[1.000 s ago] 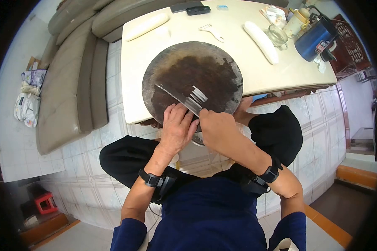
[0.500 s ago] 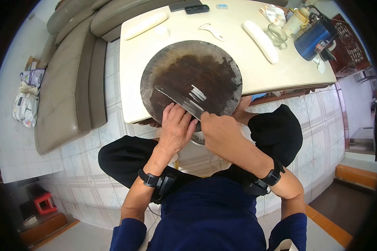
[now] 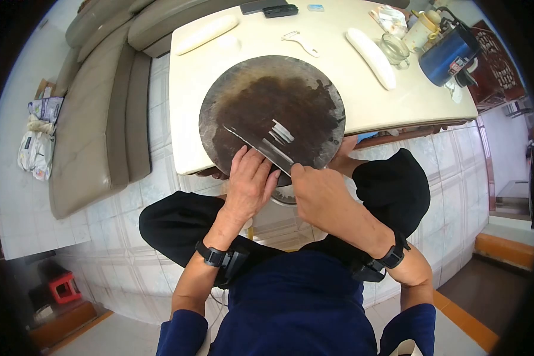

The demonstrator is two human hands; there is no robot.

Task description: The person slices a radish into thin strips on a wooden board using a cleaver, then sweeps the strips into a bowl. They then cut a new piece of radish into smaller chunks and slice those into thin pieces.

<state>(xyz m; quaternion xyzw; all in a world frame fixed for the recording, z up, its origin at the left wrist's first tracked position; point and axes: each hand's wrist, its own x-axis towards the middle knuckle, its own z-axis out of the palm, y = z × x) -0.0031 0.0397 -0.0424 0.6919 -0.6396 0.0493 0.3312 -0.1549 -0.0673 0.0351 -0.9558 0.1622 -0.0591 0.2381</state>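
Observation:
My right hand is wrapped round the handle of a kitchen knife. The blade slants over a round dark chopping board, its tip toward the far left. Close against the near side of the blade, my left hand rests with its fingers bent and held together at the board's front edge. Whatever lies beneath those fingers is hidden. Thin white strips lie in a small pile beyond the blade, and a pale sliver shows along the blade's far side.
A long white peeled radish lies right of the board, near a glass mug and a blue kettle. Another white radish is at the back left. A peeler lies behind the board on the cream table.
My right hand and the knife have shifted slightly to the right and toward me. My left hand has stayed nearly in place, and the strip pile looks the same.

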